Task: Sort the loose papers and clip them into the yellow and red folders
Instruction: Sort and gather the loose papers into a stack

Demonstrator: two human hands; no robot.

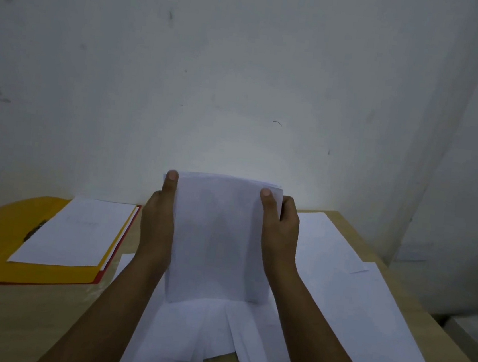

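Observation:
I hold a stack of white papers (219, 238) upright above the table's middle. My left hand (158, 222) grips its left edge, thumb on the front. My right hand (281, 233) grips the right edge the same way. Several loose white sheets (213, 341) lie spread on the table under the stack. At the left lies the open yellow folder (1, 243) with a dark clip (35, 230) at its spine and a white sheet (77, 231) on it. A red folder edge (108, 267) shows beneath the yellow one.
More loose sheets (365, 314) lie across the right side of the wooden table (21, 328). A pale wall (243, 77) stands directly behind the table. The table's right edge drops off beside pale objects (471, 329) lower right.

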